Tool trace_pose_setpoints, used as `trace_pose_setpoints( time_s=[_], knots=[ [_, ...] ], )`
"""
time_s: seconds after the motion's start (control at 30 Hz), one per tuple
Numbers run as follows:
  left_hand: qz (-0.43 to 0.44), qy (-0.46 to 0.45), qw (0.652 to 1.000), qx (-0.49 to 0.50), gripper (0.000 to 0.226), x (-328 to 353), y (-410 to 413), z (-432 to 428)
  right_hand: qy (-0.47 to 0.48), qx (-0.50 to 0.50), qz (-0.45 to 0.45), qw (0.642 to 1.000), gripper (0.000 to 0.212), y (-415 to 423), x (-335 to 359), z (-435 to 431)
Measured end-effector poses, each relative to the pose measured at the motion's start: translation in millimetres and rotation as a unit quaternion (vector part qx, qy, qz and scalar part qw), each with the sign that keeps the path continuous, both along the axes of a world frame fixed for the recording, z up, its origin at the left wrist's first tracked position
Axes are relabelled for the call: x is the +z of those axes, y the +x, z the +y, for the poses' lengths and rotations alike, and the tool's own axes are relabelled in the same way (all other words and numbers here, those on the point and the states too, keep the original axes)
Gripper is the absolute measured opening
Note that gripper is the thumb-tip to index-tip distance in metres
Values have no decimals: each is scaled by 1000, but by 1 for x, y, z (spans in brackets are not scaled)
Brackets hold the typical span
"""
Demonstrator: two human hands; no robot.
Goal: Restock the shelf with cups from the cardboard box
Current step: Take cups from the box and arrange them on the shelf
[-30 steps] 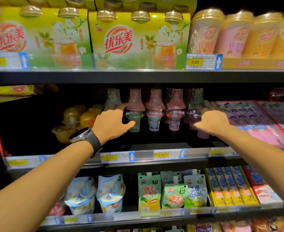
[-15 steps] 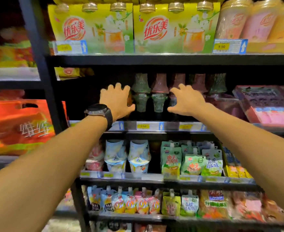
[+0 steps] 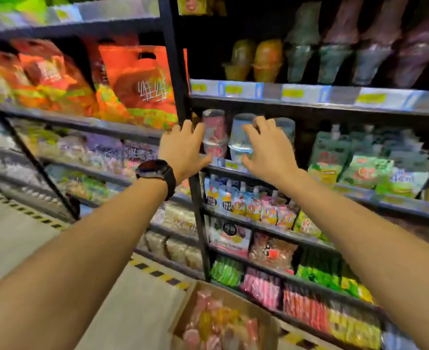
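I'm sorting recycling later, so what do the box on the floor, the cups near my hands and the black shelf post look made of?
Cardboard box: matte brown cardboard, judging by its plain tan flaps. Cups: probably clear glossy plastic; coloured contents show through and the sides catch light. Shelf post: likely black-painted metal, thin and straight, though blur leaves that open.

Cups in box below shelf

Orange snack bags sit upper left; colourful drink pouches stand in rows below.
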State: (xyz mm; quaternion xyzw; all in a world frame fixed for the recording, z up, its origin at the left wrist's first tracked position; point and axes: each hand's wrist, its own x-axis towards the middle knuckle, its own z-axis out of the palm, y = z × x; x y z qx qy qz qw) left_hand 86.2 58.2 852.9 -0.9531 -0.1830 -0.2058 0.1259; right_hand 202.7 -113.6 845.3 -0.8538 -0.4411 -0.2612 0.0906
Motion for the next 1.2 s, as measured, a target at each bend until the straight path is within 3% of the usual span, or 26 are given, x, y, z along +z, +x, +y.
trace_pose_setpoints(
  time_s=[0.17, 0.47, 0.8, 1.0, 1.2],
  knots=[
    [85, -40, 994, 48, 67, -74, -39, -3, -91, -30, 94, 991, 66, -25, -83, -21],
    [216, -113, 970, -2, 71, -197, -62, -4, -185, -94, 222, 953, 71, -63, -193, -23],
    [403, -173, 899, -14, 72, -358, -100, 28, -245, -176, 431, 851, 78, -112, -357, -10],
    [413, -225, 882, -24, 84, -479, -103, 20, -266, -191, 462, 824, 77, -114, -472, -12],
    [435, -241, 867, -34, 79, -637, -100, 13, -287, -183, 471, 814, 75, -104, -623, -19]
  ],
)
